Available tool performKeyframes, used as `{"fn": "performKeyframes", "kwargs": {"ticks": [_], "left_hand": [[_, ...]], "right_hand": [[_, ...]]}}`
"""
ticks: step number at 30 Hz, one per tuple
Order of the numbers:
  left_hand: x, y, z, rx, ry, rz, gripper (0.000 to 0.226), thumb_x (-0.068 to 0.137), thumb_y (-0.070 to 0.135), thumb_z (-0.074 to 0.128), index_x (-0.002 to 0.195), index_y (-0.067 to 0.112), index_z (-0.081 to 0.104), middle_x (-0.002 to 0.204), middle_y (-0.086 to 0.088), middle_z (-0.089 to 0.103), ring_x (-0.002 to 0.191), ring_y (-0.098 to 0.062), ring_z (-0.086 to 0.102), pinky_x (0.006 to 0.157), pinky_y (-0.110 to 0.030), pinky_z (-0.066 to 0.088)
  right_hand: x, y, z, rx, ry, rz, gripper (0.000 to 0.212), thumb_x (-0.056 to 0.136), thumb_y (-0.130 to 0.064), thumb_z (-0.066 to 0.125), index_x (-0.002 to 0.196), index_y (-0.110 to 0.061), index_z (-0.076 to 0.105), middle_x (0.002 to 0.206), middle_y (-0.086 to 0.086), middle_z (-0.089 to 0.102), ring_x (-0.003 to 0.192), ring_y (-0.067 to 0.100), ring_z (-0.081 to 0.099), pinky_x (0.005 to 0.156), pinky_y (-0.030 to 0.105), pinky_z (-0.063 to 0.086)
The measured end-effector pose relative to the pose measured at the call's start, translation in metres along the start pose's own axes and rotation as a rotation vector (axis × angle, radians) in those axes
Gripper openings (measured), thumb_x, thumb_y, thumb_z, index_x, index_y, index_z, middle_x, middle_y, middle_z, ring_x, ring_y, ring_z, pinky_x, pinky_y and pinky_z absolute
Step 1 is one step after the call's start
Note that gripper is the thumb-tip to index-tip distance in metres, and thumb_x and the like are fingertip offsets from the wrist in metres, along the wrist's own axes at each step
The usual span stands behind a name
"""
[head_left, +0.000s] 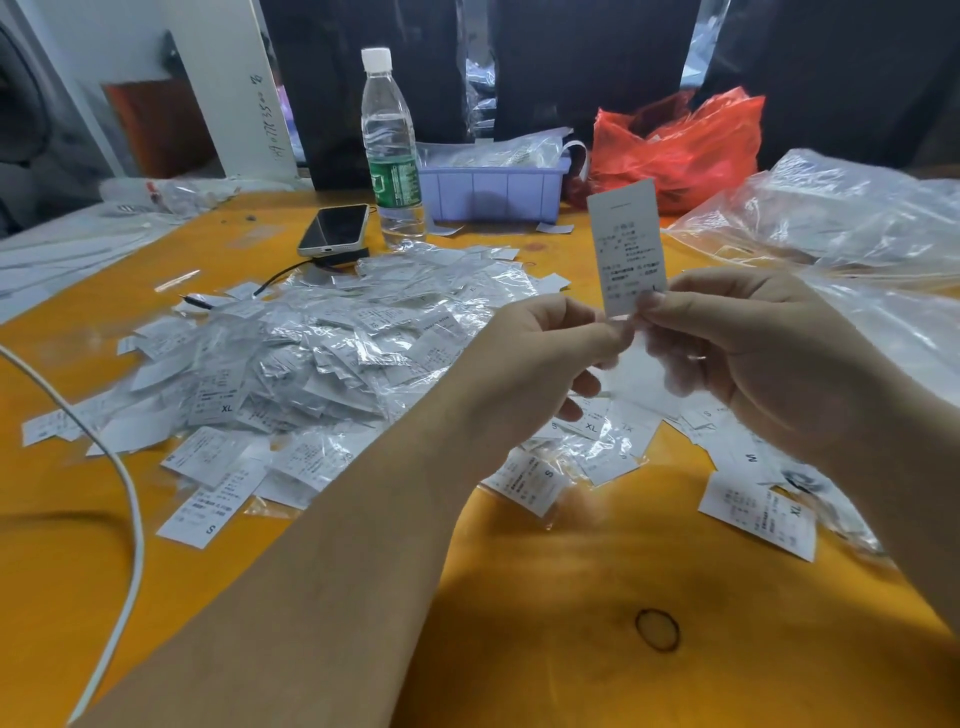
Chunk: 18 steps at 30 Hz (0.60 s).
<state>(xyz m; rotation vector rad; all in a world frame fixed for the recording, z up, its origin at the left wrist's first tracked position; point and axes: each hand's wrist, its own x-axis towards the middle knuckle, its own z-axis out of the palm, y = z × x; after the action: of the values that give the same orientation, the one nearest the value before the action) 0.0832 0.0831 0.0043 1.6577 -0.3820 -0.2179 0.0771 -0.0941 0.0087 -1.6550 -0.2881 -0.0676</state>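
Nearest you, loose tags (540, 483) lie under your fingers. Your right hand (753, 358) has thumb and forefinger closed on the lower edge of one white tag (626, 244), which stands upright above your fingertips. Your left hand (540, 353), fingers curled, seems to pinch a clear sleeve (636, 374) hanging just below; it's blurred. If either pinch loosens, the slick film may slip, or the tag may drop and get lost in the bagged pile (311, 353) left of and beyond your fingers.

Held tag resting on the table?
No, the white tag stands upright in the air, pinched at its lower end between the left hand and right hand.
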Motion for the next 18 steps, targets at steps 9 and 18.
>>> {"fn": "performKeyframes", "kwargs": {"ticks": [9,18], "left_hand": [[0.0017,-0.0052,0.0065,0.078,0.116,0.172,0.013,0.091,0.019,0.067,0.079,0.019,0.065,0.064,0.013,0.063,0.059,-0.004,0.058,0.054,-0.016,0.046],[0.0010,-0.0040,0.0057,0.085,0.123,0.199,0.014,0.087,0.022,0.072,0.075,0.021,0.064,0.064,0.012,0.062,0.059,-0.005,0.056,0.055,-0.019,0.046]], "right_hand": [[-0.0038,0.0007,0.0059,-0.011,0.131,-0.046,0.016,0.089,-0.016,0.064,0.077,-0.009,0.073,0.063,0.001,0.058,0.052,0.013,0.048,0.048,0.024,0.042],[-0.0049,0.0006,0.0033,0.012,0.100,-0.050,0.018,0.088,-0.012,0.064,0.074,-0.012,0.075,0.063,0.002,0.059,0.053,0.013,0.049,0.049,0.024,0.043]]}}
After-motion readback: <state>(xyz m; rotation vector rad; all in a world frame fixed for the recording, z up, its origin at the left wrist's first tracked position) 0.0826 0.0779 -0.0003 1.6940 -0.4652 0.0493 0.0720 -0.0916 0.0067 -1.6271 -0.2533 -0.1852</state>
